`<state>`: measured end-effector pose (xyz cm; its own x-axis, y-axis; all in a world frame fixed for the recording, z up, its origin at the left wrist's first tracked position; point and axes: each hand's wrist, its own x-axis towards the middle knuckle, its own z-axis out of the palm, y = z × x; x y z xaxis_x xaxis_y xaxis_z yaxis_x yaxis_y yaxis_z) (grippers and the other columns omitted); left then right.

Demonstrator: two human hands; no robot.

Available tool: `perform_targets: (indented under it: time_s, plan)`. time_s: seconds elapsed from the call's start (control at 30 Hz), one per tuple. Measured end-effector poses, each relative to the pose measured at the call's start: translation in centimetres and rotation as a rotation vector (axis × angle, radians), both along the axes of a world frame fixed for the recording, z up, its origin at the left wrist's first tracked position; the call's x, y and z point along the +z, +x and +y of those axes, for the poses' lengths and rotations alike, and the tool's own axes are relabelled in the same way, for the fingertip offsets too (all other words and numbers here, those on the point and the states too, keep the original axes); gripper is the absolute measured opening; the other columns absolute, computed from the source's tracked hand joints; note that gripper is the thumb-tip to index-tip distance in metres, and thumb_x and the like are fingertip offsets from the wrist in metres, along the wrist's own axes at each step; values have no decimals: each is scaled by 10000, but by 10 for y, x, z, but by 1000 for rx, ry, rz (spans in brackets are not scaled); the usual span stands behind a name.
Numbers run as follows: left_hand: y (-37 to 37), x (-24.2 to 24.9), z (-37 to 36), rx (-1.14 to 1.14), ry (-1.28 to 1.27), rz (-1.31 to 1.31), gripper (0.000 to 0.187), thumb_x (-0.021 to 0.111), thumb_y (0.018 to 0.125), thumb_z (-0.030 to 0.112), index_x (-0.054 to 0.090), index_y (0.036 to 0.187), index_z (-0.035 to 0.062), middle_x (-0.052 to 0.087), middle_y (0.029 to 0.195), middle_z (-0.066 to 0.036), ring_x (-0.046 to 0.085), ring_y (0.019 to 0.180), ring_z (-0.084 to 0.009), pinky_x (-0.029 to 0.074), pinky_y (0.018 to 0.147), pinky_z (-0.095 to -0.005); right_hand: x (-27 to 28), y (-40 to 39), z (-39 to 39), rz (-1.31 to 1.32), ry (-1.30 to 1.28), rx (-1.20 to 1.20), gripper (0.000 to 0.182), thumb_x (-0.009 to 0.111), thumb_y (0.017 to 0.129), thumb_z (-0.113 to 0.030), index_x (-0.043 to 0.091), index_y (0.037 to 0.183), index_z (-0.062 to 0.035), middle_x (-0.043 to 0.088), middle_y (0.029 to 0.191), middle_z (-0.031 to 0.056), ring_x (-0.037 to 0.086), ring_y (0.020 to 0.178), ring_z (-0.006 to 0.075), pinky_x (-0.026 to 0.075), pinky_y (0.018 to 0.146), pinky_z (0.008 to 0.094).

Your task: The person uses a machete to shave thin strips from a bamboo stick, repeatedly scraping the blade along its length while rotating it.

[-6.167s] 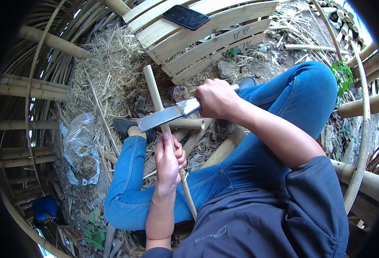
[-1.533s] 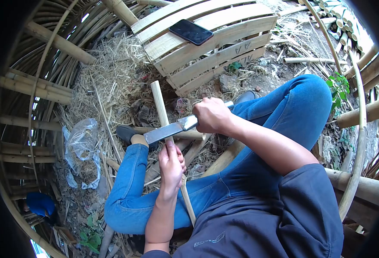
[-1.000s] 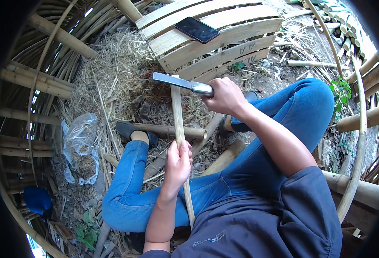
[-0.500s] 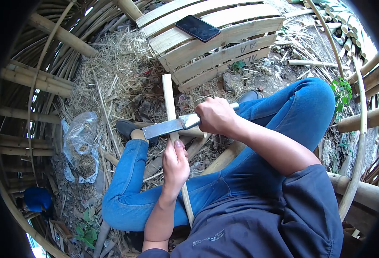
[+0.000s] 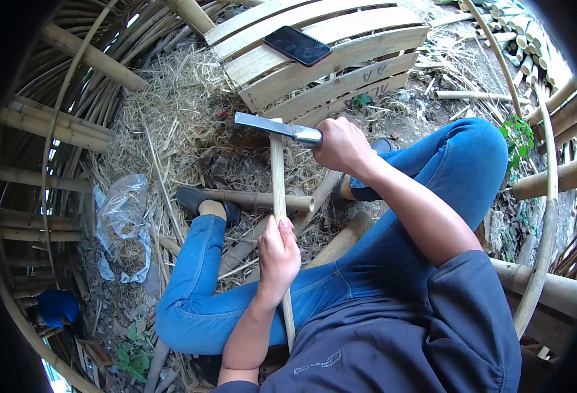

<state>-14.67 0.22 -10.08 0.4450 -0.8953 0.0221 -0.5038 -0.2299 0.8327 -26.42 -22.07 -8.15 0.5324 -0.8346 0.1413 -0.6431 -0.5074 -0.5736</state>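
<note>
One bamboo strip (image 5: 277,177), one cleaver (image 5: 272,126), one phone (image 5: 298,46). My left hand (image 5: 278,257) was closed tight around the strip, holding it near upright over my lap. My right hand (image 5: 343,145) was fisted on the cleaver's handle, blade resting across the strip's top end. Phone lay on the slatted bamboo panel (image 5: 341,62). One clear plastic bag (image 5: 121,219) sat on the straw; contents I couldn't make out.
</note>
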Motion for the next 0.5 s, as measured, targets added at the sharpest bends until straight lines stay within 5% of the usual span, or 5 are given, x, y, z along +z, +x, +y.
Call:
perform_targets:
  time_s: [0.1,0.17,0.3,0.37,0.5]
  plan:
    - [5,0,-4,38,-28,-31,280,413,1083,203,528,893,33,513,629,-35,492,522,-127,391,485,-306,2,6,10,-140,178,94,240,689,848,-210,698,768,16,643,655,244,675,668,423,540,678,482]
    - [11,1,-5,92,27,32,266,437,1060,176,557,903,-2,568,626,-127,594,549,-274,446,544,-421,9,7,25,-184,333,160,406,714,874,-276,581,641,29,579,551,186,622,519,312,502,590,442]
    - [15,0,-6,134,53,51,259,452,1053,182,564,913,-5,593,661,-158,617,590,-308,458,569,-433,-10,13,47,-129,574,312,511,731,902,-344,478,600,-19,517,501,70,517,464,141,427,485,368]
    - [17,-2,-7,118,41,-34,260,464,1051,195,567,925,-9,618,703,-203,637,646,-381,462,598,-472,-8,15,57,-171,770,315,511,712,920,-337,463,597,-29,528,498,70,555,474,124,461,495,348]
    - [15,-2,-8,127,45,-45,250,467,1049,197,572,937,-1,633,732,-223,656,691,-407,467,619,-492,-19,17,62,-192,505,355,446,692,936,-334,533,643,-37,597,531,75,619,483,174,498,508,362]
